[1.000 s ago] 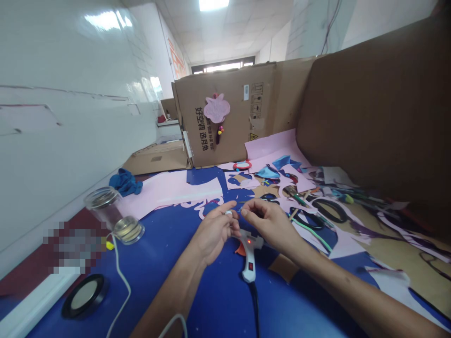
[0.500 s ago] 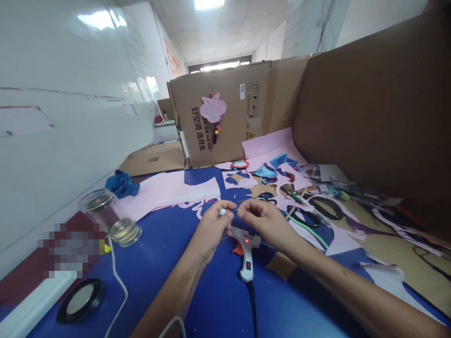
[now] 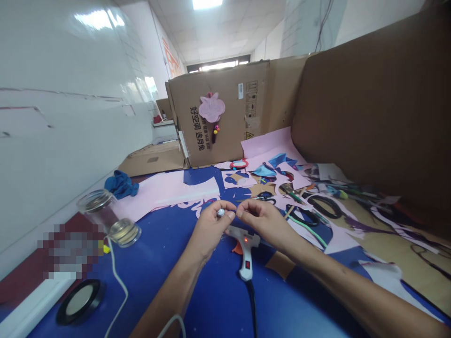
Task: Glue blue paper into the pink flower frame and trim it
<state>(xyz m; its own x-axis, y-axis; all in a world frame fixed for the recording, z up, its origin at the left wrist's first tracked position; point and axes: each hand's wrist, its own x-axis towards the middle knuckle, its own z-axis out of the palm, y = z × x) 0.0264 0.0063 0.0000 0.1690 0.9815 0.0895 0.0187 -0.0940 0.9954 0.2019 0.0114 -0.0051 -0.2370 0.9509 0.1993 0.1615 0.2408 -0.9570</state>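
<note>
Above the middle of the blue table, my left hand (image 3: 214,227) is closed around a small whitish rounded piece (image 3: 220,212) that shows between thumb and index finger. My right hand (image 3: 259,218) is pinched, its fingertips meeting those of the left; anything between them is too small to make out. Just below both hands a white glue gun (image 3: 246,256) lies on the table with its red light lit and a black cord running toward me. An orange piece (image 3: 237,248) peeks out beside it. Behind my right hand lie black scissors (image 3: 266,196), partly covered.
Pink felt sheets (image 3: 169,188) and scraps spread across the back and right. Left stand a glass jar (image 3: 102,206) and a roll of black tape (image 3: 80,300), near a white cable (image 3: 121,281). Cardboard panels (image 3: 229,70) wall the back; a pink cloud-shaped ornament (image 3: 212,108) hangs there.
My hands keep nearly the same pose, fingertips slightly closer together. The whole view has shifted a little; the glue gun and other things stay in place.
</note>
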